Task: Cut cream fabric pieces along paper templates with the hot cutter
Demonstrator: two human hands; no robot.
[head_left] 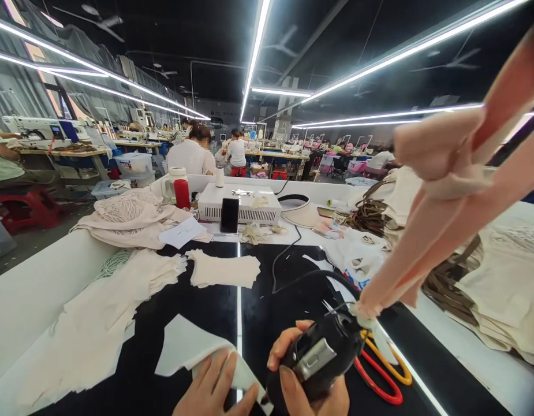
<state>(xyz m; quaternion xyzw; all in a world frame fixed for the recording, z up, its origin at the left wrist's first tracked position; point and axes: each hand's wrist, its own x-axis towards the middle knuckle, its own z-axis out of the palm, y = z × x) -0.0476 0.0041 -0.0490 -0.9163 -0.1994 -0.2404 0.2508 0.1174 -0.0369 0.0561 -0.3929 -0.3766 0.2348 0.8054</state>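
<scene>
On the black tabletop (275, 312) of a busy sewing floor, a pale panel (193, 344) is pinned down by the left hand (215, 384), laid palm down with fingers spread, apparently so that the thin material is kept from sliding on the glossy surface. The panel lies at the front of the table, its edge curled up just beyond the fingertips. Beside it, a black handheld device (331, 338) is gripped by the right hand (329, 403), the fingers and thumb wrapped around its body; its underside is hidden, and contact with the panel cannot be told. The device is tied at its top to knotted pink cloth strips (422, 242) that run upward out of view, presumably so that some of its weight is borne from above. Slack is left in the black cord (327, 273), likely for freedom of reach. Red and orange handles (394, 399) are set near the right hand, perhaps for quick access. Cream pieces are piled to the left (89, 329), and a smaller stack (226, 270) is placed farther back, seemingly to leave room for both hands. Behind, a phone (229, 215) is propped upright against a white box (206, 202).
</scene>
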